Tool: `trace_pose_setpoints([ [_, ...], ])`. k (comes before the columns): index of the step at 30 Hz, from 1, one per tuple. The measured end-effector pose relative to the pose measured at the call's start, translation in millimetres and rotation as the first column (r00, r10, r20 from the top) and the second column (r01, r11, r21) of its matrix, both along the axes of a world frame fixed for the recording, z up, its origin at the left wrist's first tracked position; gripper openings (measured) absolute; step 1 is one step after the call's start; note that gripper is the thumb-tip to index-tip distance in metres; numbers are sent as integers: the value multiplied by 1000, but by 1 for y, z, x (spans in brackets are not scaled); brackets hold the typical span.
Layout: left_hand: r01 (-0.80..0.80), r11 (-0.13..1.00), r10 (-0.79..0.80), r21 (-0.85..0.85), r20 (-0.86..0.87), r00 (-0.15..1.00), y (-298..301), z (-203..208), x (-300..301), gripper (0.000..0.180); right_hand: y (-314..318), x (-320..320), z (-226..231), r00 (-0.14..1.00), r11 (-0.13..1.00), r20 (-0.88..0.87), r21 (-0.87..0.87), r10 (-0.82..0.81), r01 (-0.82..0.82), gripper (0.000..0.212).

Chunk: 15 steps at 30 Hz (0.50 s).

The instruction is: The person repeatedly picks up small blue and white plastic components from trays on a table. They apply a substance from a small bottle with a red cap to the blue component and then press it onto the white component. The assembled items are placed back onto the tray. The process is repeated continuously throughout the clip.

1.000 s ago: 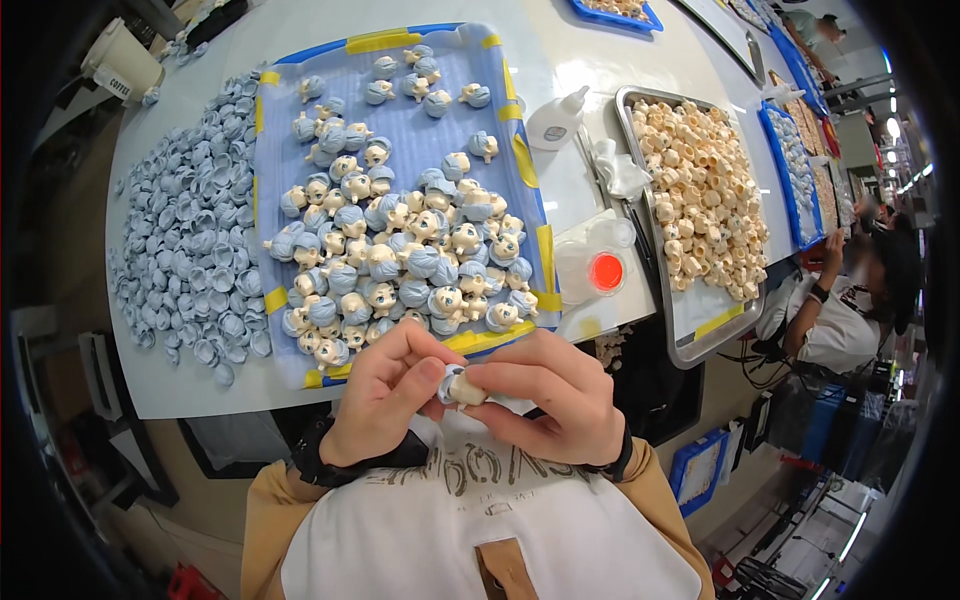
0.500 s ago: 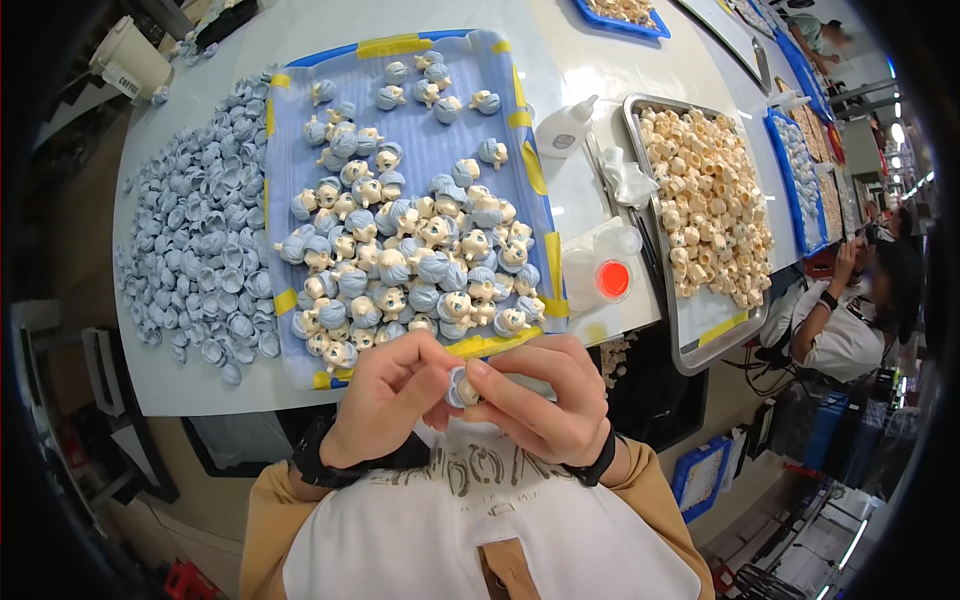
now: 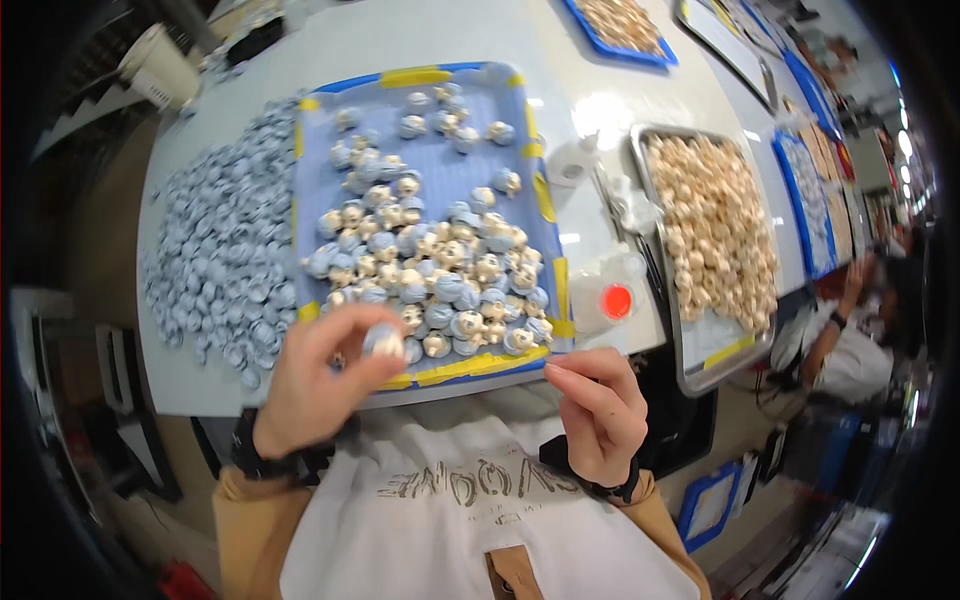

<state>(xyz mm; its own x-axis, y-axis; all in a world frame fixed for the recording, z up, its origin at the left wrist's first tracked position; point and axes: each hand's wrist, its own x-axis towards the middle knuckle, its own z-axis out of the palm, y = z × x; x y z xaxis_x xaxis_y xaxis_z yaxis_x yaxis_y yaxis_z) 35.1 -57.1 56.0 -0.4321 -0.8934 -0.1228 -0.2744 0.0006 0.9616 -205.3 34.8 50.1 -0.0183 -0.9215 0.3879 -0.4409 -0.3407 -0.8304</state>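
My left hand (image 3: 325, 375) pinches a small doll head (image 3: 384, 341) with a pale blue hair piece, over the near left edge of the blue tray. It is blurred by motion. The cloth-lined tray (image 3: 345, 92), edged with yellow tape, carries a pile of similar blue-haired doll heads (image 3: 455, 265). Beyond the tray's near right corner, my right hand (image 3: 600, 412) is closed, thumb and forefinger together, and no object shows in it. Loose blue hair shells (image 3: 220, 240) form a heap left of the tray. A metal tray (image 3: 690, 385) at the right holds cream-coloured head parts (image 3: 715, 225).
Between the two trays stand a white squeeze bottle (image 3: 573, 160), crumpled white tissue (image 3: 632, 208) and a small round container with a red-orange face (image 3: 616, 301). A white bucket-like cup (image 3: 160, 65) is at the far left. Another person (image 3: 845, 340) sits at the right.
My hands have moved apart. The left has carried the doll head leftward and up to the tray's near edge, while the right has let go of it and shifted right.
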Motion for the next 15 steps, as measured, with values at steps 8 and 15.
trace_pose_setpoints([
  [8,37,806,202,-590,334,921,-46,-3,-4,41,9,12,-8,998,995,-24,72,-64,65,28],
  [15,-181,794,577,-580,626,524,50,-15,139,82,6,6,-15,992,987,-23,102,-124,126,24],
])
